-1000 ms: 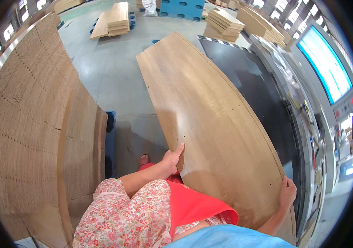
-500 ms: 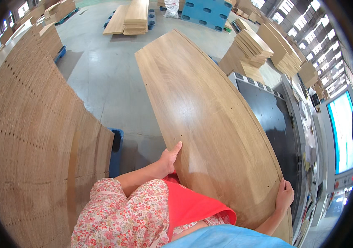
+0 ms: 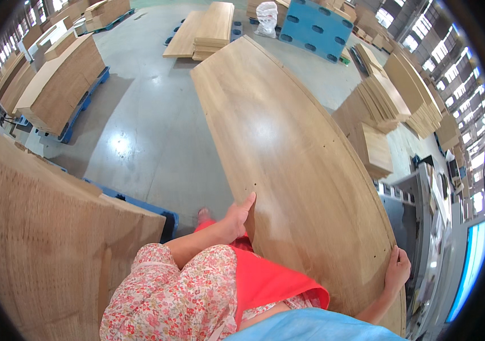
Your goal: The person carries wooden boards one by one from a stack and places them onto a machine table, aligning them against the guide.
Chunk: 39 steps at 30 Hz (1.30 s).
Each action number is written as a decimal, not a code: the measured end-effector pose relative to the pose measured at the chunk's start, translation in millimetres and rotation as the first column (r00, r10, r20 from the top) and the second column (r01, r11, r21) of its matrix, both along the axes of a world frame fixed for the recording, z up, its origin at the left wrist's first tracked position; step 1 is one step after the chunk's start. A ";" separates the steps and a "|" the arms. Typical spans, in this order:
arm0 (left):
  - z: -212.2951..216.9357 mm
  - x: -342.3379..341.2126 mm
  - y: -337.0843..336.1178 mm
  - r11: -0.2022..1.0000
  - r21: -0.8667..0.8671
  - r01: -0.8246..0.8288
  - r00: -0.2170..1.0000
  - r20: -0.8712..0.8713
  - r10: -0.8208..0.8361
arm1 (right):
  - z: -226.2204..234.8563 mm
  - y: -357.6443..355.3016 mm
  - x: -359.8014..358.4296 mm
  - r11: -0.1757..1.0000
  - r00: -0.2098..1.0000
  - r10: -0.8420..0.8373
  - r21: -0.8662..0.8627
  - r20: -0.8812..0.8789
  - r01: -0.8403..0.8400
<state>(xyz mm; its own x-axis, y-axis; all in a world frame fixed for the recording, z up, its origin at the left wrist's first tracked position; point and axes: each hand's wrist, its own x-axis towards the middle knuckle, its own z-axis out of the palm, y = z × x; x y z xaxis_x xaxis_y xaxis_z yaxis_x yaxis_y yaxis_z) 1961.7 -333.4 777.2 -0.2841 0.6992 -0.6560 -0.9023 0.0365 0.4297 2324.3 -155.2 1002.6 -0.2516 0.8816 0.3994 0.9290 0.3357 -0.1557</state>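
Observation:
A long wood-grain panel (image 3: 293, 170) with small drilled holes stretches away in front of me, its near end close against my body. At its left edge, my left hand (image 3: 239, 220) grips with the thumb lying on the top face; the other fingers are mostly hidden beneath. My right hand (image 3: 397, 269) is closed around the opposite edge, nearer to me, fingers curled over the rim. A narrow groove runs along that right side.
To my left rises a tall stack of boards (image 3: 55, 227) on a blue pallet (image 3: 168, 223). A machine (image 3: 419, 199) with a lit screen (image 3: 470, 267) stands at the right. Further off are board stacks (image 3: 63, 79), (image 3: 376, 105) and an upright blue pallet (image 3: 316, 28).
My view and body have turned left, still holding the panel with both hands. The machine and its screen have shifted toward the right rim, and more floor shows on the left.

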 end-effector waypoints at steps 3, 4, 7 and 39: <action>10.0 -49.9 13.8 0.999 0.010 -0.038 0.999 0.029 0.038 | -1.9 26.3 -62.0 0.999 0.999 0.029 -0.016 0.037 -0.028; 8.4 -72.1 17.9 0.999 -0.022 -0.044 0.999 0.026 0.044 | 0.1 32.2 -90.6 0.997 0.999 0.035 -0.066 0.024 -0.033; -12.1 -145.0 42.5 0.996 -0.055 -0.074 0.995 0.064 0.077 | 6.4 57.4 -168.6 0.995 0.997 0.075 -0.063 0.022 -0.073; 2.2 -765.6 123.0 0.821 -0.073 -0.566 0.818 0.068 0.571 | -23.8 303.4 -933.5 0.813 0.826 0.563 -0.169 -0.011 -0.557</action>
<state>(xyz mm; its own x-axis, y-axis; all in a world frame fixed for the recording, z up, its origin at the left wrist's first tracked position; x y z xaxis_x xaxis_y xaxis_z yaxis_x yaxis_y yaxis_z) 1196.1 -210.3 779.4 -0.5643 0.3979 -0.7234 -0.8011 -0.4759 0.3631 1390.8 148.1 978.9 -0.7332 0.6334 0.2473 0.5940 0.7737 -0.2205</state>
